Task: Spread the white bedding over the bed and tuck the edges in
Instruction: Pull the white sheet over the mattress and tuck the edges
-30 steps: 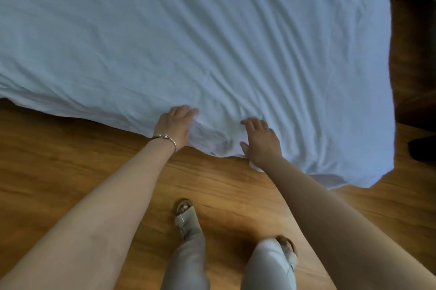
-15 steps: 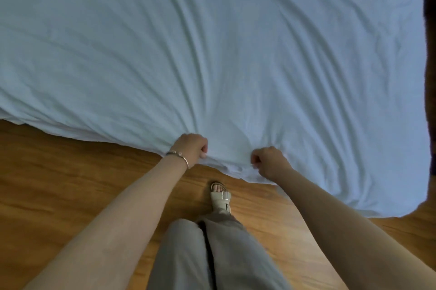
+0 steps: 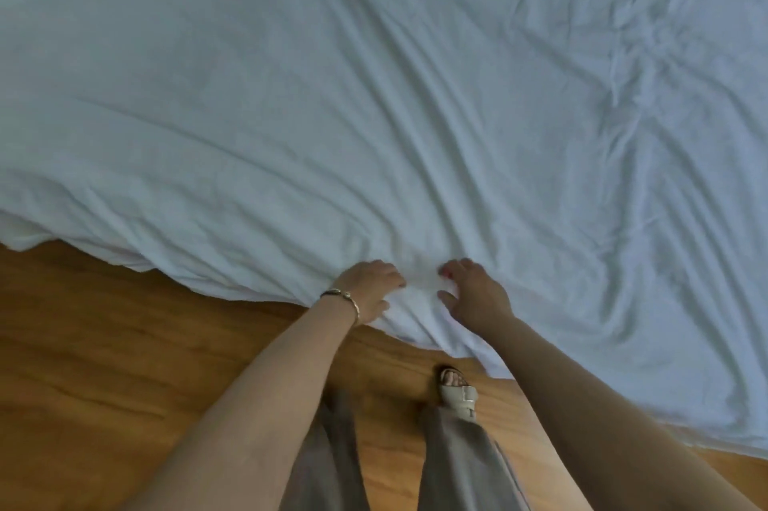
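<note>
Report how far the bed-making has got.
Done: the white bedding is spread over the bed, though creased. In hand: left hand and right hand rest on its near edge. Left: that edge hangs loose over the wooden floor, untucked.

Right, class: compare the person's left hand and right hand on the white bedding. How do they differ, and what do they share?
The left hand wears a thin metal bracelet at the wrist; the right hand has a bare wrist. The left hand's fingers bend over into the wrinkled white bedding, while the right hand's fingers are looser and more spread. Red nail polish shows on the right hand only. Both rest side by side near the bedding's hanging edge, above the wooden floor.
</note>
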`<action>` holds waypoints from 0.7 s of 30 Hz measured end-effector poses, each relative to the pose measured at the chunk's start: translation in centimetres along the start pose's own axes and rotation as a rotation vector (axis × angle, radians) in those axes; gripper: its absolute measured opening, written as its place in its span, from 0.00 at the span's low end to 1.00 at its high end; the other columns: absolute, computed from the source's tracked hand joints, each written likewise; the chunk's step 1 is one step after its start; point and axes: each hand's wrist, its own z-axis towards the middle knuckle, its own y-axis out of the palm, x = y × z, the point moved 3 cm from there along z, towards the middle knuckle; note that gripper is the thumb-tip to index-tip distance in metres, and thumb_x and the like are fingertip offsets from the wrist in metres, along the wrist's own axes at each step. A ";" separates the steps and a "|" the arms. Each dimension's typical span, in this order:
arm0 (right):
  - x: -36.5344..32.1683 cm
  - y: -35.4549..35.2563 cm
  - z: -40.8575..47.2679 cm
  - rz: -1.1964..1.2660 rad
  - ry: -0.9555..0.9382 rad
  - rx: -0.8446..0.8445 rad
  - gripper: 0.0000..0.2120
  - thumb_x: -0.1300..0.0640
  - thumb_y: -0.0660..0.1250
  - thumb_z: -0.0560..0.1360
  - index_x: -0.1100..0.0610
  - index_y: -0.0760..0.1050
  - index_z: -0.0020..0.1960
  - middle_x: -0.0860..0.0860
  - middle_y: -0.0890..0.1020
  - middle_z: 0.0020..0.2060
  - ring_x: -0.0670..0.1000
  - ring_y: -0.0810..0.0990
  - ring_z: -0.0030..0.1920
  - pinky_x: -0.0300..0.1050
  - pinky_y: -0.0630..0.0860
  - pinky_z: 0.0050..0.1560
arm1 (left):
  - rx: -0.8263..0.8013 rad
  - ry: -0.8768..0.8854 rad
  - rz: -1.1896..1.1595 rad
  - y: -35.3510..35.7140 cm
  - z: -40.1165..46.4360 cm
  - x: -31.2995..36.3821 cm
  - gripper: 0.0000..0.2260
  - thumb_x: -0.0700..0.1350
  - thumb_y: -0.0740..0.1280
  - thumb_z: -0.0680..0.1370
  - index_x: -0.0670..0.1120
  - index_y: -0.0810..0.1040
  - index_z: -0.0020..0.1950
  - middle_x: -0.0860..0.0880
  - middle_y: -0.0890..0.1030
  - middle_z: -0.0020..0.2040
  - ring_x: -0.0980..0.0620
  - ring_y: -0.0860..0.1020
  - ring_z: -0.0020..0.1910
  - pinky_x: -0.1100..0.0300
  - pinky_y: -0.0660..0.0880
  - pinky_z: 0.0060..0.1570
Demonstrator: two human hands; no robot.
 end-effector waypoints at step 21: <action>-41.6 11.7 16.1 0.093 -0.339 0.072 0.17 0.55 0.72 0.70 0.58 0.78 0.57 0.55 0.78 0.53 0.60 0.77 0.54 0.51 0.78 0.46 | 0.419 -0.295 0.187 -7.7 -21.6 -42.5 0.23 0.42 0.83 0.56 0.46 0.82 0.49 0.48 0.81 0.44 0.45 0.80 0.45 0.54 0.77 0.42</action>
